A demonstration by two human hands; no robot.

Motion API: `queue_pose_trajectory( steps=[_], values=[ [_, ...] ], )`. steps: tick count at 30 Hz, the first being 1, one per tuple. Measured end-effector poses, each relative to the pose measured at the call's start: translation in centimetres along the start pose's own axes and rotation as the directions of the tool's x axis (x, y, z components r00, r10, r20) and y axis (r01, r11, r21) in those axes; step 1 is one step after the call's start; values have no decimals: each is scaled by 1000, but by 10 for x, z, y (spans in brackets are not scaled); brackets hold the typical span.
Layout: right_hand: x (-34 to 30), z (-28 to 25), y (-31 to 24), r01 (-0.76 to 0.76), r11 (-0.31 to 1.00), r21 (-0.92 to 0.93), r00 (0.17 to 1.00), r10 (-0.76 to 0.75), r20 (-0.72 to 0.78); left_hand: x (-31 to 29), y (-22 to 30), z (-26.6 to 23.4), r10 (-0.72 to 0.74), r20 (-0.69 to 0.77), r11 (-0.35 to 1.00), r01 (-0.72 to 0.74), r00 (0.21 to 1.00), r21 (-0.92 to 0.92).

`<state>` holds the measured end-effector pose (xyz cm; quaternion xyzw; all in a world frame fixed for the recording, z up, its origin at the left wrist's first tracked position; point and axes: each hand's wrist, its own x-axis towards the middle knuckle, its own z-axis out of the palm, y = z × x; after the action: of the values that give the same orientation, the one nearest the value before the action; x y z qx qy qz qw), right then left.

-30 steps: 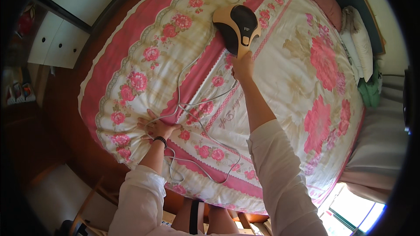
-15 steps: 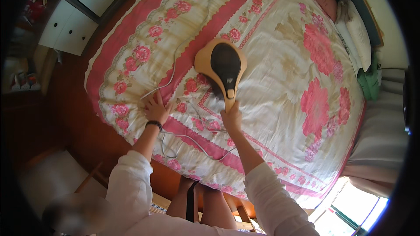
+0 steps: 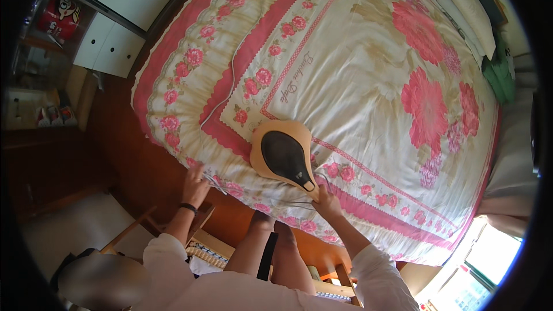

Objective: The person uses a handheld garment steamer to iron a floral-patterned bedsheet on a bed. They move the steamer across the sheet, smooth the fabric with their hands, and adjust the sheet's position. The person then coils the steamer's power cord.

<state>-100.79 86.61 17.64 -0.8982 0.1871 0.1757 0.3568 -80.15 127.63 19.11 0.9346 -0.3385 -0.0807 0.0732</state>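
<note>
Tan-and-black handheld appliance (image 3: 285, 152) lies on the floral bed cover (image 3: 363, 92), just ahead of my right hand (image 3: 327, 203), which is closed around its handle. A second ago I had it at arm's length, far up the bed; I have since drawn it back toward my body, so it now sits near the bed's closest edge, between my two hands and a little ahead of them. I judge this to be the near end of a pulling stroke, with little cover left between it and me.

My left hand (image 3: 197, 184) has changed too: it was spread flat on the cover, and now it is at the edge with its fingers bent. Some grey cord (image 3: 234, 82) runs beside those fingers, though I cannot tell whether they grip it. Another stretch of cord trails up the cover ahead of that hand.
</note>
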Motion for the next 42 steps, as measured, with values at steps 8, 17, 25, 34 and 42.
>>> queue_pose_trajectory(
  steps=[8,17,25,34,42],
  values=[
    [-131,-11,79,-258,966,36,965,255,59,-74,-74,-35,-800,-127,476,493,586,-728],
    [-261,-31,189,-357,932,-60,934,356,-20,-80,-143,-107,-694,213,-546,-310,687,-778],
    [-183,-16,109,-169,979,-115,971,145,-190,-55,-137,-134,-53,765,-821,408,642,-400],
    [7,33,-76,91,993,-78,985,-78,152,-60,-187,-150,317,300,-776,428,900,-463],
    [96,109,-207,317,945,-80,928,-292,234,-66,-207,-184,204,153,-772,255,967,-582]
  ],
)
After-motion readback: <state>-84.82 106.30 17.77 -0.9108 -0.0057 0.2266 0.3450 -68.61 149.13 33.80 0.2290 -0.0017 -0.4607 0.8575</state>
